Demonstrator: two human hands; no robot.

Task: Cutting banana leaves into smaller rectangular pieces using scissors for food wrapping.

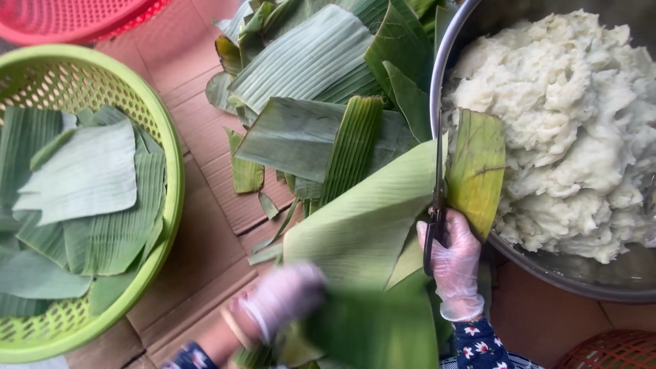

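My right hand [456, 270], in a clear plastic glove, grips black-handled scissors [437, 205] whose blades cut upward through a banana leaf [369, 219]. The strip to the right of the blades [478, 171] is yellowish green and hangs over a bowl's rim. My left hand [280, 301], also gloved and blurred, holds the near end of the same leaf at the bottom middle.
A large metal bowl [444, 61] of white mashed dough [574, 123] fills the right. Uncut leaves [314, 75] are piled at top centre on cardboard [205, 225]. A green basket [164, 143] at left holds cut leaf pieces [82, 178]. A red basket [75, 17] sits top left.
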